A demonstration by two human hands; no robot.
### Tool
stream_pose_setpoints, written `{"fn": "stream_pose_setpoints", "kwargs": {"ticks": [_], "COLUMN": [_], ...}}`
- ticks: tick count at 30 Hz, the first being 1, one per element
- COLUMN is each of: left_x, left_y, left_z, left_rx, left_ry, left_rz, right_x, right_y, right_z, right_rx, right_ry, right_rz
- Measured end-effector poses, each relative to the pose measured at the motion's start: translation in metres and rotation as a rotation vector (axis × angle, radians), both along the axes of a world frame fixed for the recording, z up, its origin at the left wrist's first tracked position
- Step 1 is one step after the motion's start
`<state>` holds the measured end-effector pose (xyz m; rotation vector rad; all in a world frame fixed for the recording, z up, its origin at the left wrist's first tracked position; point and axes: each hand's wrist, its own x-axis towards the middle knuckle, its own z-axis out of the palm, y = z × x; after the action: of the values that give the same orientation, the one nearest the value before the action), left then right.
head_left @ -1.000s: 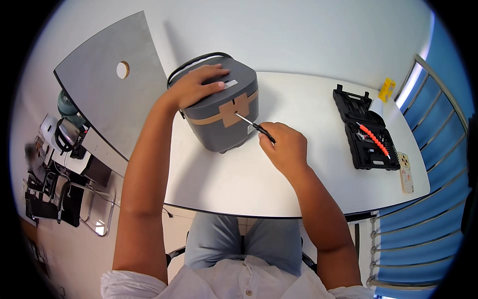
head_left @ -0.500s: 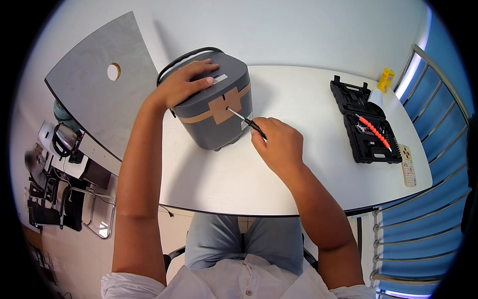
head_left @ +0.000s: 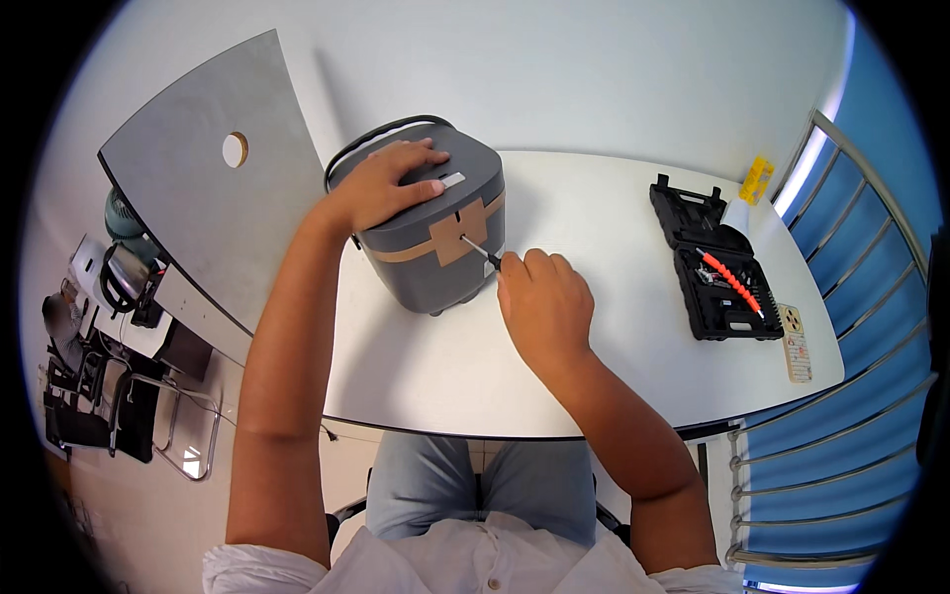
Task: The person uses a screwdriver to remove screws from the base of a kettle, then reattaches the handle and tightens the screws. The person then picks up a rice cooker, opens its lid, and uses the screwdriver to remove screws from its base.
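Observation:
A dark grey rice cooker [head_left: 416,287] with rounded corners and a black carrying handle stands on the white table [head_left: 584,386]. Across its near side runs a tan band that widens into a tan panel [head_left: 450,245] with a dark slot. On the lid lies my left hand [head_left: 386,185], fingers spread, beside a small pale label. My right hand [head_left: 546,302] is wrapped around the black grip of a screwdriver [head_left: 480,247]. The metal shaft points up and left, its tip at a hole in the tan panel. The hand hides most of the grip.
An open black tool case [head_left: 720,297] lies to the right with an orange flexible shaft [head_left: 730,281] on it. Next to it are a pale remote control [head_left: 795,346] and a yellow box [head_left: 756,180]. Metal railings [head_left: 861,178] border the right. A grey panel [head_left: 208,198] stands at left.
The screwdriver grip and my right hand have turned, so more of the grip is covered. The tip stays at the panel. The whole view has shifted slightly.

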<state>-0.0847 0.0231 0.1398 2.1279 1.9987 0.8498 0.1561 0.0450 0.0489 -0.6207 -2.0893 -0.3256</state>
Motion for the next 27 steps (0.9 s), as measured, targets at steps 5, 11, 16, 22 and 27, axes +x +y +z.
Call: {"fn": "stream_pose_setpoints", "kwargs": {"ticks": [5, 11, 16, 22, 27], "left_x": [0.0, 0.005, 0.002, 0.005, 0.004], "left_y": [0.0, -0.003, -0.003, -0.006, -0.001], "left_z": [-0.001, 0.002, -0.001, 0.001, -0.002], "left_rx": [-0.025, -0.054, -0.062, -0.074, -0.072], "left_ry": [0.046, 0.088, 0.099, 0.132, 0.144], "left_rz": [0.025, 0.058, 0.068, 0.096, 0.083], "right_x": [-0.003, 0.005, 0.012, 0.008, 0.006], "right_y": [-0.009, 0.017, 0.032, 0.03, 0.026], "right_z": [0.008, 0.033, 0.038, 0.053, 0.048], "right_rx": [-0.164, -1.131, -1.812, -1.801, -1.61], "right_ry": [-0.067, 0.131, 0.127, 0.007, -0.057], "right_rz": [-0.005, 0.346, 0.524, 0.458, 0.329]}}
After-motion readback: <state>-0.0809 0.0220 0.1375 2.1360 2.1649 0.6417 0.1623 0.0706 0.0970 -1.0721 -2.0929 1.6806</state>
